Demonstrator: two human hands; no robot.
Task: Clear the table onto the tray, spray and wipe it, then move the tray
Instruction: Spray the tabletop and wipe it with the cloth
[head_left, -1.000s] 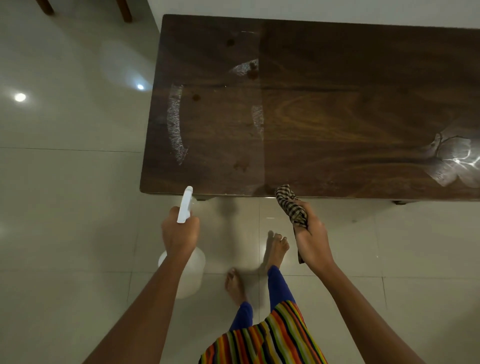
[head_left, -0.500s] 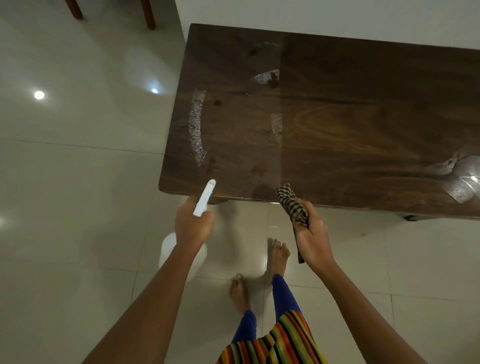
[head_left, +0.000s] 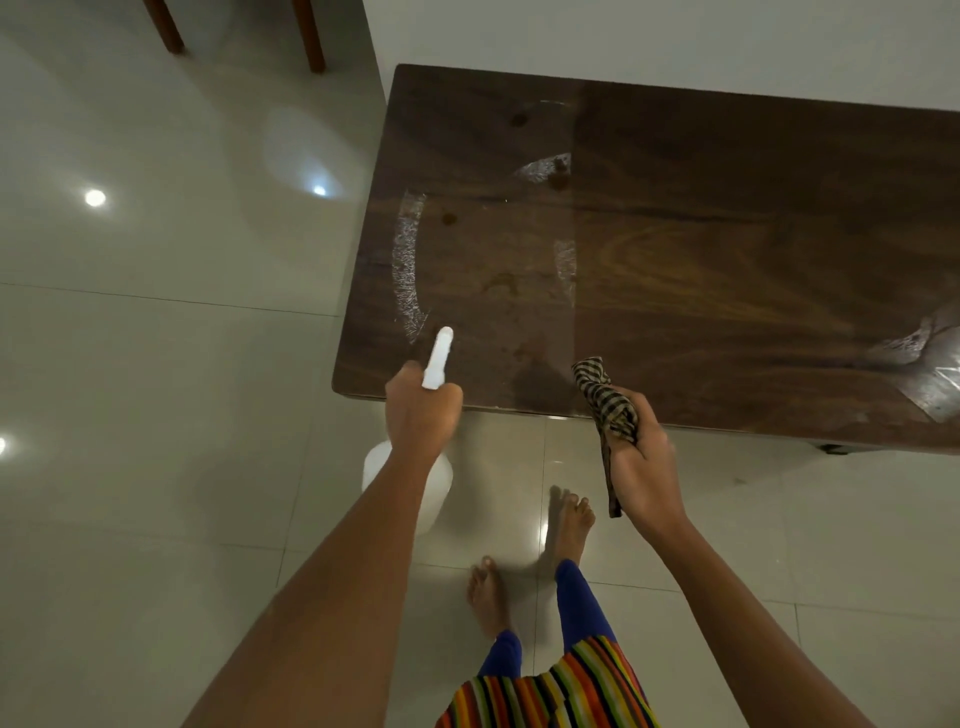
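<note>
Now at the table's near left corner, a person closes in with spray and cloth. The left hand (head_left: 421, 415) grips the white spray bottle (head_left: 438, 358) by its neck. The nozzle, short of the wood a second ago, pokes over the near edge of the dark wooden table (head_left: 727, 260), aimed toward a curved wet streak (head_left: 408, 265). The right hand (head_left: 641, 467) is clenched round a bunched checked cloth (head_left: 610, 402), held at the same near edge as before. Its top end hangs just over the wood; whether it touches the surface is hard to tell. Wet smears and a few dark spots mark the tabletop, and the tray is out of sight, so the clearing looks finished. With the bottle brought over the wood, another burst of spray seems about to come, with the wipe to follow. Moving the tray is still to do.
</note>
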